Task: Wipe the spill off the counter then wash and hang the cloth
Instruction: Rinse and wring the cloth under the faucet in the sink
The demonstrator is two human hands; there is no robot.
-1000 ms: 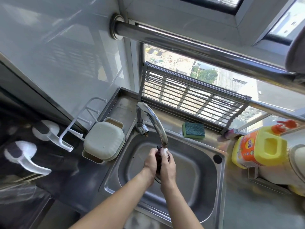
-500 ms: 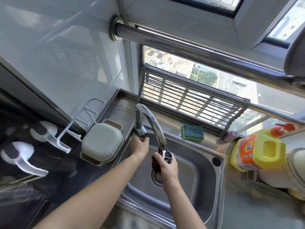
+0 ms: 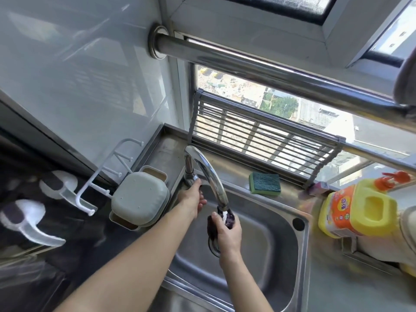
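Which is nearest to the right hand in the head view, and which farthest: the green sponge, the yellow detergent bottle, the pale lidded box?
1. Green sponge, behind the right hand, on the sink's back ledge.
2. Pale lidded box, to its left.
3. Yellow detergent bottle, far right.

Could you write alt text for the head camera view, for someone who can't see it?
Over a steel sink, a person's right hand holds a dark cloth under the tap spout while the left hand touches the tap's base. A green sponge lies behind the sink and a yellow detergent jug stands at right.

Cloth in right hand under faucet
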